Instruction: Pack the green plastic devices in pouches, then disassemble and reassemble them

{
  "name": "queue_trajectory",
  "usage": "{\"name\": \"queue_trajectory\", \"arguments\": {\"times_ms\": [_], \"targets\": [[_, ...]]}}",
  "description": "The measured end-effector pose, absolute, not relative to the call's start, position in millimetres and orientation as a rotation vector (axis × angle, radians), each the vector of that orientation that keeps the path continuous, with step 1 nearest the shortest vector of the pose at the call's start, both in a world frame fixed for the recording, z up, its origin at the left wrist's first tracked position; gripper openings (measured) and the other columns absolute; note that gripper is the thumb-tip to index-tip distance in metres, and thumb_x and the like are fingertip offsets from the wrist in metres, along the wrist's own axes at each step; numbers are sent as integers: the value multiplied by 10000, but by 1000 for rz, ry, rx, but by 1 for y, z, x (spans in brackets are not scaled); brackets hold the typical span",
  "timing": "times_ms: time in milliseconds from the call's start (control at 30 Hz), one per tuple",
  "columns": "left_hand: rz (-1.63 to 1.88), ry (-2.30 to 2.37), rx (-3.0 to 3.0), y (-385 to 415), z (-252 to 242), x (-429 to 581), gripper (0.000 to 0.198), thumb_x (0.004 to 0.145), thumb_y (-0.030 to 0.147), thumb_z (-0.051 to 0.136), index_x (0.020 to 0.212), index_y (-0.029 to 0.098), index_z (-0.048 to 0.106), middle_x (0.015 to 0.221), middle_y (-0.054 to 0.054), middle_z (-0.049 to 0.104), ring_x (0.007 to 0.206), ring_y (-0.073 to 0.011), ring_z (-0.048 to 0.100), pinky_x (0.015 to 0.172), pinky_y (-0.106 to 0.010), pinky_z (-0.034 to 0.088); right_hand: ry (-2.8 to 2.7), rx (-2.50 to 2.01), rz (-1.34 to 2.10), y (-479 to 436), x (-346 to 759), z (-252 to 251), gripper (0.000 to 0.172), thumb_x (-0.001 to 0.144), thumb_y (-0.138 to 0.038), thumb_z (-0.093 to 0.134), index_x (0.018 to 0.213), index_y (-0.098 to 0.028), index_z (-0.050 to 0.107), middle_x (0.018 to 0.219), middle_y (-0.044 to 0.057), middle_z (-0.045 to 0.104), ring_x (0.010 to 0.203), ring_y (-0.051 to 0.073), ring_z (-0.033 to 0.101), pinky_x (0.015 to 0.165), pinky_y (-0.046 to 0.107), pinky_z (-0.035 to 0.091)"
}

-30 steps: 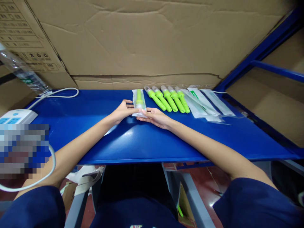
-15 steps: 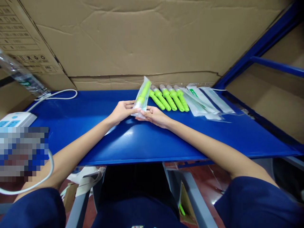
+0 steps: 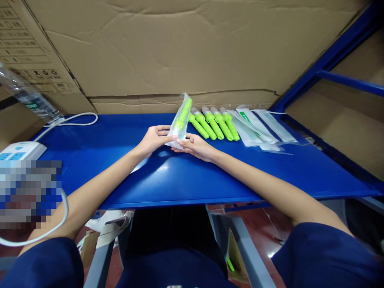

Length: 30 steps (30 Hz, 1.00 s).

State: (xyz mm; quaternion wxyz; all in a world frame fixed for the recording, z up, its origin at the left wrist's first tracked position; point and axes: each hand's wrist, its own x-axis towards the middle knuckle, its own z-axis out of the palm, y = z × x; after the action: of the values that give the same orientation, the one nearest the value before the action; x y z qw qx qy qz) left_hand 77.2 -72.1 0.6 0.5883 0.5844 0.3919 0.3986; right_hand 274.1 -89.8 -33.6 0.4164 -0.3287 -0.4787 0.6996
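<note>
Fingers (image 3: 162, 127) of the left hand (image 3: 153, 141) and right hand (image 3: 198, 147) pinch the near end of a thin clear bag (image 3: 183, 131), a green tube (image 3: 184, 113) inside (leaning right), over the smooth blue surface (image 3: 192, 180); ridged tubes (image 3: 215, 127) lie alongside.

Bagged green tube (image 3: 184, 113) swung rightward, far end higher, now hiding tip of leftmost loose tube (image 3: 200, 127).

A workshop or factory workstation is indicated. A blue metal workbench (image 3: 180, 188) is flanked by a blue steel frame (image 3: 336, 53) and backed by a cardboard sheet (image 3: 192, 52); carton markings are printed on a panel (image 3: 27, 48) at left. Matching lime-green capped tubes (image 3: 215, 128) are lined up beside flat packaging sleeves (image 3: 250, 134).
</note>
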Motion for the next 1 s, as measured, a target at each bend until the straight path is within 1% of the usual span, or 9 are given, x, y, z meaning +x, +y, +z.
{"name": "queue_trajectory", "arguments": {"times_ms": [100, 200, 267, 333, 400, 567, 667, 900, 1000], "targets": [[939, 968, 1379, -74, 4, 78, 801, 606, 242, 938, 1295, 99, 555, 1129, -174, 750, 1015, -266, 746, 909, -394, 590, -1191, -822, 1761, -91, 273, -34, 409, 824, -208, 844, 1164, -109, 638, 1030, 125, 785, 855, 168, 774, 914, 324, 642], [989, 963, 1409, -75, 4, 79, 819, 640, 245, 908, 1326, 152, 469, 1048, -109, 748, 965, -228, 745, 880, -368, 573, -1187, -798, 1771, -91, 273, -33, 421, 815, -224, 851, 1159, -119, 632, 1015, 113, 786, 849, 168, 775, 898, 314, 644], [1010, 928, 1476, -74, 3, 79, 661, 656, 293, 895, 1187, 165, 523, 958, -64, 739, 898, -198, 735, 838, -333, 557, -1191, -791, 1773, -91, 274, -32, 432, 814, -237, 853, 1163, -131, 621, 1006, 102, 786, 843, 167, 775, 894, 319, 645], [1010, 919, 1578, -72, 1, 79, 485, 664, 362, 887, 971, 159, 571, 885, -41, 719, 837, -171, 711, 792, -293, 532, -1197, -799, 1772, -91, 275, -32, 422, 824, -246, 845, 1159, -137, 613, 1009, 99, 784, 843, 163, 773, 903, 328, 642], [994, 953, 1672, -71, 0, 77, 425, 675, 425, 873, 832, 150, 590, 842, -40, 708, 799, -158, 686, 754, -271, 508, -1203, -806, 1775, -90, 275, -31, 402, 835, -254, 837, 1150, -135, 617, 1016, 101, 783, 844, 158, 770, 912, 329, 637], [916, 1011, 1716, -69, -1, 75, 418, 734, 525, 806, 797, 130, 685, 795, -70, 740, 747, -167, 673, 701, -266, 483, -1201, -794, 1802, -91, 274, -29, 375, 841, -292, 834, 1119, -119, 650, 1036, 113, 782, 828, 149, 768, 864, 288, 646], [914, 976, 1671, -70, -1, 75, 420, 689, 508, 844, 791, 125, 704, 784, -73, 747, 722, -158, 667, 695, -266, 482, -1191, -786, 1810, -92, 273, -27, 353, 849, -307, 828, 1094, -114, 662, 1015, 114, 782, 814, 147, 767, 824, 260, 652], [1057, 958, 1494, -75, 2, 81, 426, 609, 460, 897, 664, 161, 598, 673, -21, 695, 631, -115, 619, 644, -247, 467, -1244, -839, 1811, -92, 274, -25, 342, 902, -396, 773, 1025, -91, 679, 887, 120, 782, 739, 132, 758, 725, 207, 642], [1048, 956, 1439, -76, 0, 81, 453, 582, 459, 913, 637, 163, 574, 679, -23, 699, 632, -108, 614, 648, -244, 463, -1311, -856, 1819, -90, 276, -25, 436, 834, -500, 809, 925, -94, 677, 786, 109, 770, 643, 120, 730, 607, 181, 607]]}}
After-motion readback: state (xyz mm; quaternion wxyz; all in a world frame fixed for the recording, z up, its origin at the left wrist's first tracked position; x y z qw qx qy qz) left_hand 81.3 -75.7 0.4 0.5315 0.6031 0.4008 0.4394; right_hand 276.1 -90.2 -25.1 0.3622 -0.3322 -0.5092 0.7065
